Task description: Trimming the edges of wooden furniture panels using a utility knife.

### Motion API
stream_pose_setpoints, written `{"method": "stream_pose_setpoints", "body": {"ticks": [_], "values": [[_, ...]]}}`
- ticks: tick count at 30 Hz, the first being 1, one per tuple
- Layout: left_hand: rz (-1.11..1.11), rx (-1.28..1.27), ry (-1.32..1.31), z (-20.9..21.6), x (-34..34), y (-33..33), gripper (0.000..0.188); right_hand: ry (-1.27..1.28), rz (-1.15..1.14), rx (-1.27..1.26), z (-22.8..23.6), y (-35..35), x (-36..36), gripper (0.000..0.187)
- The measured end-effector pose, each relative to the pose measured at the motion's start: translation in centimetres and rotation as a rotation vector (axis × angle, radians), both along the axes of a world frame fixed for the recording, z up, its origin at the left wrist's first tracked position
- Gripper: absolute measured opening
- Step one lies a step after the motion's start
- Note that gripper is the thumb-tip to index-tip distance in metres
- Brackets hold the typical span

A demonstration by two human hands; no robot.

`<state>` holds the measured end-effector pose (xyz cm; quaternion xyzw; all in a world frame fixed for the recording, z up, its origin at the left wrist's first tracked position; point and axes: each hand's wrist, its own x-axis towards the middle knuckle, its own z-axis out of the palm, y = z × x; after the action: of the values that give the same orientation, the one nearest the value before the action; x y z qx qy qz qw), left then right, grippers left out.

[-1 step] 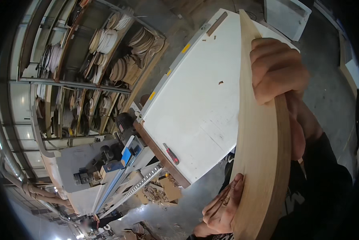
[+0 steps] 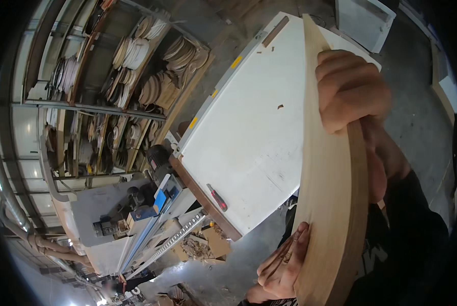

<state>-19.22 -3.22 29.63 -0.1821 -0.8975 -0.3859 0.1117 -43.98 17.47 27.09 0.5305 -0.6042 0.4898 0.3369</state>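
Note:
A long, pale wooden board (image 2: 328, 173) with a thick side edge runs from the far side down to the lower edge of the view. My right hand (image 2: 353, 92) is closed over its upper part, knuckles facing up. Lower down, my left hand (image 2: 284, 262) presses its fingers together against the board's left edge; its thumb is hidden. Behind the board lies a white-topped table (image 2: 238, 127), partly covered by it. A red and black utility knife (image 2: 217, 198) rests near the table's brown-edged near left corner, apart from both hands.
Small brown chips (image 2: 280, 106) and a brown strip (image 2: 276, 31) lie on the tabletop. Left of the table stands a machine with a dark motor (image 2: 158, 156). Shelves (image 2: 121, 112) hold rolls of edging. A box of shavings (image 2: 215, 242) sits on the floor; a white tray-like panel (image 2: 363, 23) stands far right.
The board and my right hand have shifted very slightly to the left. Both hands keep their hold.

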Motion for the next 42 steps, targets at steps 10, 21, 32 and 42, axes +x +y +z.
{"method": "stream_pose_setpoints", "body": {"ticks": [10, 21, 32, 42], "values": [[0.115, -0.123, 0.051, 0.3, -1.4, 0.4, 0.033, 0.062, 0.184, -0.082, -1.3, -0.8, -3.2, 0.076], [0.062, -0.146, 0.032, 2.2, -7.6, 0.9, 0.058, -0.422, 0.185, -0.130, -6.1, 2.8, -6.7, 0.053], [-0.013, -0.078, -0.057, 1.4, -10.4, 2.2, 0.064, -0.422, 0.044, -0.270, -12.7, 3.2, -8.4, 0.063], [-0.060, 0.039, -0.065, -0.2, -12.4, 3.1, 0.048, -0.606, 0.091, -0.390, -17.3, 3.4, -9.7, 0.072]]}}
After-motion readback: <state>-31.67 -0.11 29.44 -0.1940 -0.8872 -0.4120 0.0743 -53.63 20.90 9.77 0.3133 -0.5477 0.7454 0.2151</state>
